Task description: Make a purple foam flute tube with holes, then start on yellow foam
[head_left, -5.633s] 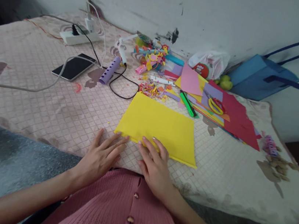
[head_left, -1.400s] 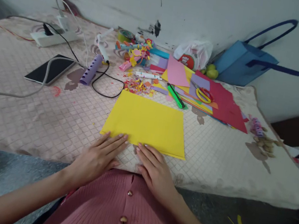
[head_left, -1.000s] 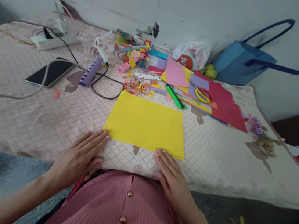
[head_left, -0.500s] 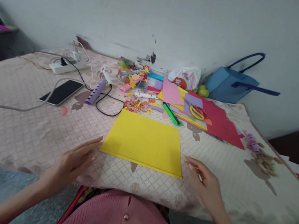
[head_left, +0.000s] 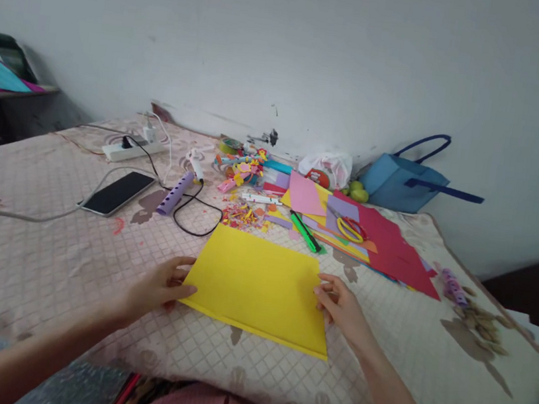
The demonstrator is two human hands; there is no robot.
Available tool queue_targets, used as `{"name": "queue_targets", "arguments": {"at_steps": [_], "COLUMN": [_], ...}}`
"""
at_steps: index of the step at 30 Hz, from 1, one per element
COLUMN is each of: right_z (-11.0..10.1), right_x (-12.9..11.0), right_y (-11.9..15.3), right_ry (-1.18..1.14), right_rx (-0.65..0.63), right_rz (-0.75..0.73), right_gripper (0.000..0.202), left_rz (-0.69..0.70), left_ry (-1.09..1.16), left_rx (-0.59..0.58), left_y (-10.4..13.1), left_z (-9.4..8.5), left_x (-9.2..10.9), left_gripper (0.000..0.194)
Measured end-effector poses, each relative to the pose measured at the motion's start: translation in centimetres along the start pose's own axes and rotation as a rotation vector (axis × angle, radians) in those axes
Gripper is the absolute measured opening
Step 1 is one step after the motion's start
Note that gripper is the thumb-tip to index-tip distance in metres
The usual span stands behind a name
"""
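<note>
A yellow sheet of craft foam or paper [head_left: 257, 287] lies in front of me, with a narrow folded strip along its near edge. My left hand [head_left: 164, 287] grips its left edge, thumb on top and fingers tucked at the side and below. At the opposite edge, my right hand [head_left: 338, 302] pinches the sheet between thumb and fingers. Just beyond the sheet lie a green utility knife [head_left: 306, 232] and a heap of small colourful paper scraps [head_left: 242, 215].
Left are a phone [head_left: 119, 194], a purple rolled tube [head_left: 175, 193], a glue gun [head_left: 196, 165] and a power strip [head_left: 131, 151] with cables. Coloured sheets [head_left: 398, 250] with scissors [head_left: 352, 230] lie right, before a blue bag [head_left: 400, 182]. Peanut-like pieces [head_left: 480, 323] sit far right.
Both hands have moved inward from beside the yellow sheet and now hold its left and right edges. The camera view has tilted up a little.
</note>
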State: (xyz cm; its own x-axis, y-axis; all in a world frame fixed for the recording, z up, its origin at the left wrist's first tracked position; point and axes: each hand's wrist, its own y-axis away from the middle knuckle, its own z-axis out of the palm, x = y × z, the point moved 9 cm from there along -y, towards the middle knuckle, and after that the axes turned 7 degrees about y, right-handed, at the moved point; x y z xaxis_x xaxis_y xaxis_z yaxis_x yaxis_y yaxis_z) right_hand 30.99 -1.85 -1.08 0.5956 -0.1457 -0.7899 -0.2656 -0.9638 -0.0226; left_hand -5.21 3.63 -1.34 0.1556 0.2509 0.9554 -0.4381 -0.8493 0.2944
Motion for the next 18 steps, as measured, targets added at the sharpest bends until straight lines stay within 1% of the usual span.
{"name": "queue_targets", "arguments": {"at_steps": [3, 6, 9, 12, 14, 16, 18], "right_z": [-0.8, -1.8, -2.4, -3.4, -4.8, -6.5, -8.0], "right_x": [-0.9, -1.5, -2.2, -2.4, -2.0, -1.3, -0.4], "right_y": [-2.4, -6.1, -10.0, -13.4, -15.1, -16.3, -17.1], "right_ry": [0.144, 0.252, 0.386, 0.5, 0.571, 0.633, 0.683], "right_rx": [0.041, 0.126, 0.208, 0.279, 0.336, 0.379, 0.403], "right_rz": [-0.1, -0.153, -0.203, -0.218, -0.196, -0.16, -0.125], "right_gripper": [0.033, 0.025, 0.018, 0.018, 0.018, 0.024, 0.031], "left_rz": [0.061, 0.156, 0.28, 0.393, 0.438, 0.459, 0.451], "left_ry": [-0.017, -0.061, -0.132, -0.221, -0.255, -0.241, -0.2], "left_rx": [-0.067, -0.037, 0.007, 0.038, 0.092, 0.167, 0.221], "left_y": [0.0, 0.3, 0.9, 1.5, 1.7, 1.5, 1.0], "left_z": [0.9, 0.8, 0.2, -0.6, -1.4, -2.4, -3.1], "left_x": [-0.1, 0.2, 1.0, 2.2, 3.1, 4.0, 4.4], "left_gripper": [0.067, 0.068, 0.06, 0.036, 0.024, 0.023, 0.026]}}
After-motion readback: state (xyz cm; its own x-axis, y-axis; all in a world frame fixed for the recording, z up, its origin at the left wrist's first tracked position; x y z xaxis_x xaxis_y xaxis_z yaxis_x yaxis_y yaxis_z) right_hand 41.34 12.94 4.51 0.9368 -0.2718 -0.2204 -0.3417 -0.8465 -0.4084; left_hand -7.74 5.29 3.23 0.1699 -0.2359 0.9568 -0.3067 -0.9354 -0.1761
